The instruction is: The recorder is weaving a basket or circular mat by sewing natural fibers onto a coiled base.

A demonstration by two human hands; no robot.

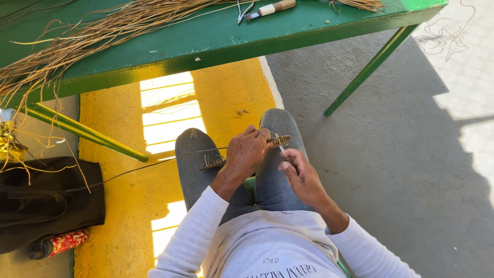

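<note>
**Barely begun: a short braid over the knees**

Clearly we are early in the weave. Our left hand (248,152) is curled around a narrow braided strip (280,139), gripping it so that one patterned end pokes out past the fingers toward the right knee and the other end (213,163) shows below the wrist, over the left knee. Our right hand (297,175) sits just beside it with fingers bent and the thumb pressed toward them; it seems to pinch a thin strand or a small tool, but we cannot tell which, as the fingers hide it. A long dark strand (154,163) trails from the strip off to the left, across the yellow floor (123,206) toward a black bag (49,198).

We judge that only a short length is plaited, and much raw stuff is left: a thick sheaf of dry fibre (82,36) lies untouched on the green table (216,38), with a knife (270,9) near its far edge. More loose fibre (363,4) shows at the table's right end. A red patterned cylinder (64,242) lies by the bag on the ground.
</note>
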